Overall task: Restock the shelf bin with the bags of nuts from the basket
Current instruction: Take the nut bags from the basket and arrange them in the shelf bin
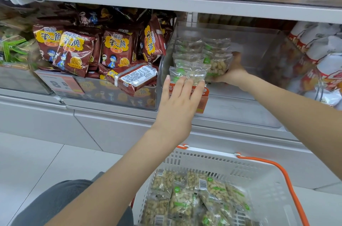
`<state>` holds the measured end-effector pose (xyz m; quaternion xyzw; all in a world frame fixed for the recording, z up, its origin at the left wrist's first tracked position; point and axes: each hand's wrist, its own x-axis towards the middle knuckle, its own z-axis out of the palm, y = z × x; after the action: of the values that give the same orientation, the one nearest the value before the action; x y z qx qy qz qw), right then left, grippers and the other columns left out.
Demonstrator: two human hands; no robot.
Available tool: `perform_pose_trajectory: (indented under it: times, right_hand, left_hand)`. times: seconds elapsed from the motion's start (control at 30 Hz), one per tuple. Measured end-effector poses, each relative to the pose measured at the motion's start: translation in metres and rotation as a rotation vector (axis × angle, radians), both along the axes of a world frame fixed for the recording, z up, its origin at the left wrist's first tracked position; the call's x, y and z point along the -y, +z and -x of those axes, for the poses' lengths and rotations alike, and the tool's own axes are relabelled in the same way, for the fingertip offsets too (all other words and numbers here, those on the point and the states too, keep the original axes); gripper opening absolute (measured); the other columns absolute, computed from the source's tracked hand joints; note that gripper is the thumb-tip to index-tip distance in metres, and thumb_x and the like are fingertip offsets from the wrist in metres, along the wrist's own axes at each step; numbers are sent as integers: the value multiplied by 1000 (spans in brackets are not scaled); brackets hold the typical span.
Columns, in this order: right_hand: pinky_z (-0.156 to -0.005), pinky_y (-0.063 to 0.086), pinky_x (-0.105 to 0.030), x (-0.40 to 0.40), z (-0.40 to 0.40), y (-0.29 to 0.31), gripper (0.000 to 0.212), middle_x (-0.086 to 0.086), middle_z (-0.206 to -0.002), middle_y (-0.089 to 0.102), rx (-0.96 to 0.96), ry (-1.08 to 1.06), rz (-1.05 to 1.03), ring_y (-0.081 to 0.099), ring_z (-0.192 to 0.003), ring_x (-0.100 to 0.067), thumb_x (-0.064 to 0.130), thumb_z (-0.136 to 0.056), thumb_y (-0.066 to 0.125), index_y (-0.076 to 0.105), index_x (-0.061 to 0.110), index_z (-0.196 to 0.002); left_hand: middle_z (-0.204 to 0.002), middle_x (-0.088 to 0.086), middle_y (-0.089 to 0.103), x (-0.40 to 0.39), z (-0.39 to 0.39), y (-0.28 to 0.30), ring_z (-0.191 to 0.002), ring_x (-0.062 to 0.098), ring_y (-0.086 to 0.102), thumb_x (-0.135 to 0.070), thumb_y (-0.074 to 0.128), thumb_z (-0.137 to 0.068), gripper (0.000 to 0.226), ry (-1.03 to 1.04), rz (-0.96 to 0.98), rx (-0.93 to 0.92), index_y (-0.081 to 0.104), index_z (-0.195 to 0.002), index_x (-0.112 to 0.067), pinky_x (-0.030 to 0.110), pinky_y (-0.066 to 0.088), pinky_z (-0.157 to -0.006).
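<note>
Left hand (pixel 180 100) flat, fingers straight, tips pressing front bag of nuts (pixel 188 73) upright at clear shelf bin (pixel 259 44) front. Right hand (pixel 234 73) inside bin, fingers curled round rear nut bag (pixel 217 59). More bags lie in white basket (pixel 259 170) with orange handle (pixel 288 185), below. Maroon snack packs (pixel 114 48) crowd neighbouring bin to left; orange price tag (pixel 202 100) partly hidden behind left fingers.

The clear bin (pixel 259 44) is open above and bare on its right half; stacked nut bags (pixel 201 53) fill its left. The shelf above (pixel 166 4) limits headroom. Red snack packs (pixel 118 48) crowd the neighbouring bin.
</note>
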<state>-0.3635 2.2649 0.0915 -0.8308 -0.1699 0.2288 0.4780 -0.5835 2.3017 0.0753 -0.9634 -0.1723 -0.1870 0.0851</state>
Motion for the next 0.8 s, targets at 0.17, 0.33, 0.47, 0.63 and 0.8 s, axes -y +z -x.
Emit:
perform_pose_trajectory:
  times: [0.17,0.33,0.47,0.63,0.8]
  right_hand:
    - [-78,44,-30,31,2,12,72,-10,-117,53,410,-26,121,56,-111,-27,25,-79,75,34,9,-136]
    - [-74,48,-28,102,66,0,21,-4,-93,54,911,19,-260,51,-83,-15,11,-81,64,59,9,-101]
    - [-76,43,-27,160,118,-69,10,-6,-93,56,991,87,-227,50,-89,-17,2,-85,59,60,7,-93]
    - [-83,45,-33,213,157,-192,22,2,-114,52,509,339,258,53,-107,-21,14,-89,60,56,19,-110]
    - [-90,47,-38,243,168,-264,53,-5,-140,37,219,495,697,43,-121,-28,23,-89,61,36,22,-135]
  left_hand:
    - [-150,9,30,3,3,4,-143,28,20,-7,71,-70,96,-28,75,-28,19,-150,-14,50,-1,-116]
    - [-135,14,50,24,5,-9,-131,32,42,3,71,-59,86,-181,-33,79,43,-140,-9,48,19,-113]
    - [-136,23,50,47,12,-34,-132,38,42,7,43,-70,59,-370,-109,190,57,-126,-5,48,19,-112]
    - [-129,19,55,70,25,-90,-126,31,50,5,70,-61,54,-392,-19,-197,63,-112,-9,45,29,-111]
    - [-127,8,56,68,67,-182,-116,27,55,-11,65,-83,51,-21,464,-1066,48,-131,-12,37,46,-97]
